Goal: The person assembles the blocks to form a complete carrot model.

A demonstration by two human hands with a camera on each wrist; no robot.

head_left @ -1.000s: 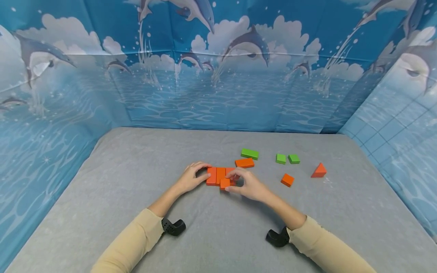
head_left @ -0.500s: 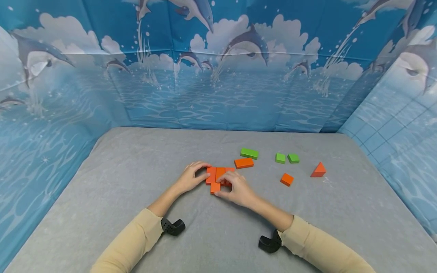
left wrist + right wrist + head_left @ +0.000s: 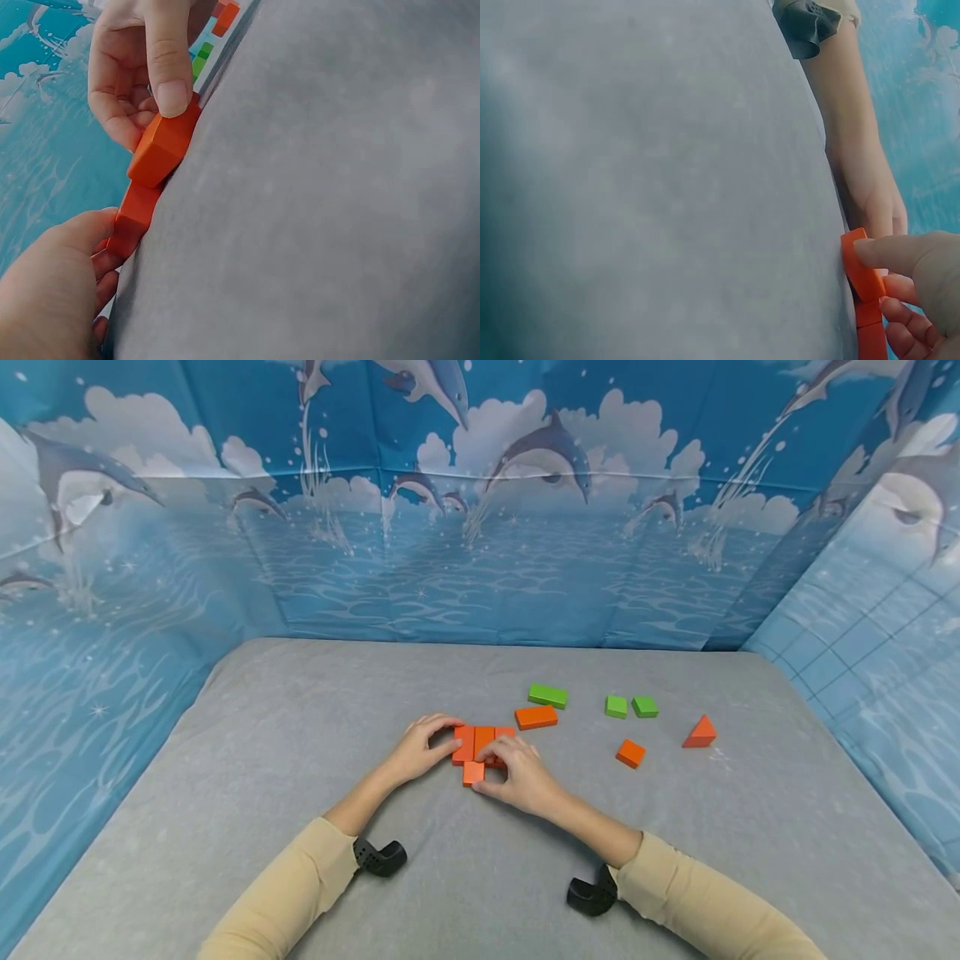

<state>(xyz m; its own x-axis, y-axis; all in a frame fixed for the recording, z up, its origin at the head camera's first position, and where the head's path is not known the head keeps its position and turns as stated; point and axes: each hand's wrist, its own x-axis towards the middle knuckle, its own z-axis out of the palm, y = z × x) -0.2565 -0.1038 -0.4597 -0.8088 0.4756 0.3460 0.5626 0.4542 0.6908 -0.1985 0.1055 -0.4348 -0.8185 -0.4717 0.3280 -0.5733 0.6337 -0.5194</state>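
Three red-orange rectangular blocks (image 3: 483,741) lie side by side in a row on the grey cloth. My left hand (image 3: 415,753) holds the leftmost red block (image 3: 462,746), thumb near its front and fingers at its far end. In the left wrist view that red block (image 3: 135,212) sits beside the left thumb. With thumb and fingers, my right hand (image 3: 525,779) pinches a small orange block (image 3: 473,772) against the row's near side. The right wrist view shows the right thumb on this orange block (image 3: 861,264). Right fingers partly cover the rightmost block of the row.
Beyond the row lie a long orange block (image 3: 536,717) and a long green block (image 3: 548,696). Further right are two small green blocks (image 3: 617,707), a small orange block (image 3: 631,753) and a red triangular block (image 3: 701,733). A dolphin-print curtain (image 3: 495,568) surrounds the table.
My right hand has moved left and nearer with the small orange block, bringing it to the row's near side; it holds still over the last half second. The left hand stays put.
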